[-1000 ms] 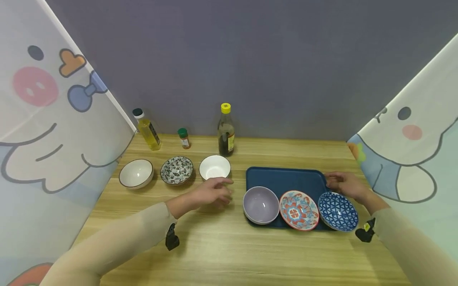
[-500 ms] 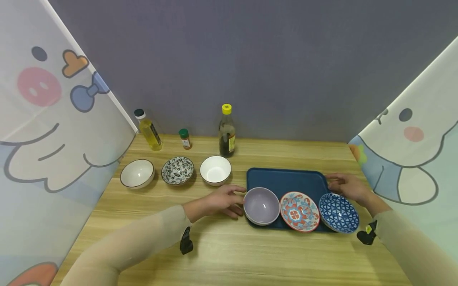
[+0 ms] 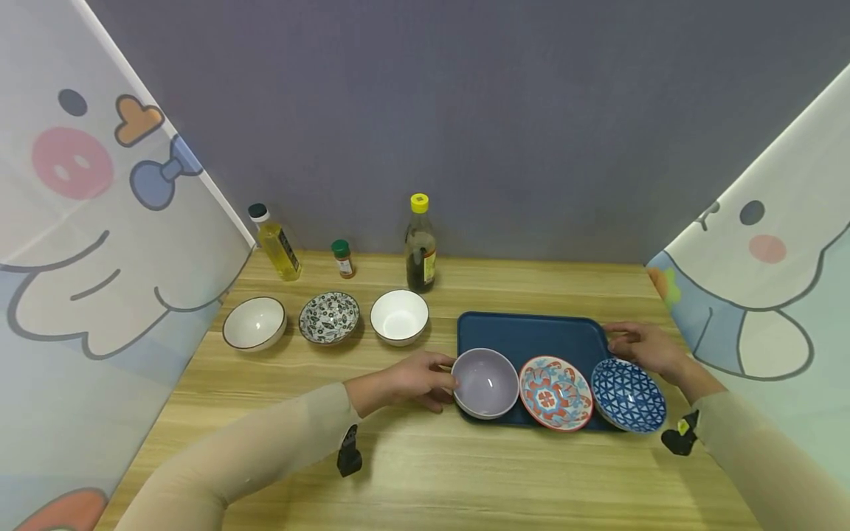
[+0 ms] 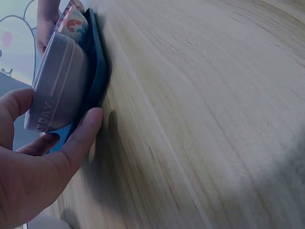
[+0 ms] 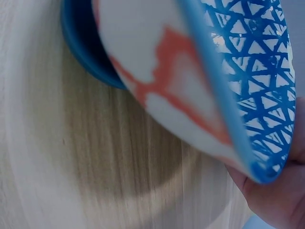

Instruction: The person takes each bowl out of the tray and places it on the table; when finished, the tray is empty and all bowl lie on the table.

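My left hand (image 3: 418, 381) is at the tray's left edge, beside a lilac bowl (image 3: 483, 382). In the left wrist view its fingers are spread; one fingertip meets the bowl's side and another lies low by the tray's rim. At the far end of the dark blue tray (image 3: 531, 330), my right hand (image 3: 644, 346) has its fingertips at the edge, behind a blue-and-white triangle-patterned bowl (image 3: 628, 394). That bowl hides most of the right fingers in the right wrist view. Between the two bowls sits a red-and-blue flower-patterned bowl (image 3: 555, 393). All three overhang the tray's near side.
Left of the tray stand a white bowl (image 3: 400, 317), a black-floral bowl (image 3: 329, 318) and a dark-rimmed white bowl (image 3: 254, 324). Behind them are an oil bottle (image 3: 279, 247), a green-capped spice jar (image 3: 342, 259) and a yellow-capped sauce bottle (image 3: 420, 254). A grey wall backs the table.
My left hand has moved right, from beside the white bowl to the tray's left edge and the lilac bowl. My right hand has stayed at the tray's right edge.
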The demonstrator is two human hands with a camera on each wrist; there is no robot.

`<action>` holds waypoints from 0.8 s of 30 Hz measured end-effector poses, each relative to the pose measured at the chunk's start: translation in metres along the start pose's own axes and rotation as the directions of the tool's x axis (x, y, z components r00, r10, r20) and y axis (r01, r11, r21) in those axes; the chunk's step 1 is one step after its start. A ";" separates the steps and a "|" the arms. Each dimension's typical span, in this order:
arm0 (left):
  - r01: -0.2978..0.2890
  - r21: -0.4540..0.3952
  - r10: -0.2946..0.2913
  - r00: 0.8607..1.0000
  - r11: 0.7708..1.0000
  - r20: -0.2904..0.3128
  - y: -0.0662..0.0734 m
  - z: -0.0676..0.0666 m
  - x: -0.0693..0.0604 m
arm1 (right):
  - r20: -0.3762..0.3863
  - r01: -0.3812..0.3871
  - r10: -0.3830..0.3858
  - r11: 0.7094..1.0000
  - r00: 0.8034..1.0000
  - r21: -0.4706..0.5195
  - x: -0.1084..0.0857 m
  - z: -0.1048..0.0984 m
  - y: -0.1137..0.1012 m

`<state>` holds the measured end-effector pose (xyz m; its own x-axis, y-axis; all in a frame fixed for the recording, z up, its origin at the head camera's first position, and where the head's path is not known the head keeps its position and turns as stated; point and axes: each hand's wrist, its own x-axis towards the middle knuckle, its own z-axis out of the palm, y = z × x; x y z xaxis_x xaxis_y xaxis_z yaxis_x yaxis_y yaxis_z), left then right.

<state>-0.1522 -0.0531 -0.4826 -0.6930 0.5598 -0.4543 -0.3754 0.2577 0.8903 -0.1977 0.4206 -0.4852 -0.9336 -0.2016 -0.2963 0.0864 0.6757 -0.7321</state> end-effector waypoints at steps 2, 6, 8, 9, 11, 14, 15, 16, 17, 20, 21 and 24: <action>0.006 0.009 -0.006 1.000 1.000 -0.001 0.000 0.001 0.000 | 0.000 -0.002 0.002 1.000 1.000 -0.003 0.000 0.000 0.001; 0.000 0.014 0.000 1.000 1.000 -0.013 0.000 0.002 -0.001 | -0.003 -0.011 0.011 1.000 1.000 -0.007 0.001 0.000 0.003; 0.002 0.014 -0.002 1.000 1.000 -0.023 0.001 0.002 -0.001 | -0.001 -0.012 0.012 1.000 1.000 -0.006 0.001 0.000 0.004; 0.002 0.013 -0.002 1.000 1.000 -0.027 0.001 0.003 -0.001 | -0.003 -0.013 0.013 1.000 1.000 -0.001 0.001 0.000 0.005; 0.008 0.008 -0.008 0.999 1.000 -0.036 0.003 0.004 -0.002 | -0.003 -0.013 0.013 1.000 1.000 0.007 0.001 0.000 0.005; 0.012 -0.012 -0.012 0.998 1.000 -0.056 0.004 0.006 -0.003 | 0.000 -0.005 0.005 1.000 1.000 0.010 0.001 0.001 0.005; 0.007 -0.016 -0.008 0.998 1.000 -0.063 0.005 0.007 -0.003 | -0.001 -0.004 0.004 1.000 1.000 0.009 0.001 0.001 0.005; 0.007 -0.024 -0.009 0.997 1.000 -0.073 0.005 0.008 -0.004 | 0.000 -0.004 0.004 1.000 1.000 0.009 0.001 0.001 0.005; 0.005 -0.028 -0.007 0.997 1.000 -0.080 0.006 0.009 -0.004 | 0.000 -0.003 0.003 1.000 1.000 0.007 0.001 0.001 0.005; 0.000 -0.034 -0.004 0.994 0.999 -0.105 0.006 0.011 -0.004 | -0.002 -0.001 0.001 1.000 1.000 0.012 0.001 0.001 0.005; -0.003 -0.035 -0.001 0.994 0.999 -0.113 0.006 0.012 -0.004 | -0.002 0.000 0.000 1.000 1.000 0.015 0.001 0.001 0.006; -0.004 -0.056 -0.004 0.990 0.998 -0.141 0.006 0.013 -0.003 | -0.002 0.003 -0.003 1.000 1.000 0.017 0.002 0.001 0.006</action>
<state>-0.1443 -0.0432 -0.4754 -0.7713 0.4423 -0.4578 -0.4068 0.2108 0.8889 -0.1981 0.4236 -0.4913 -0.9347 -0.2019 -0.2926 0.0894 0.6631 -0.7432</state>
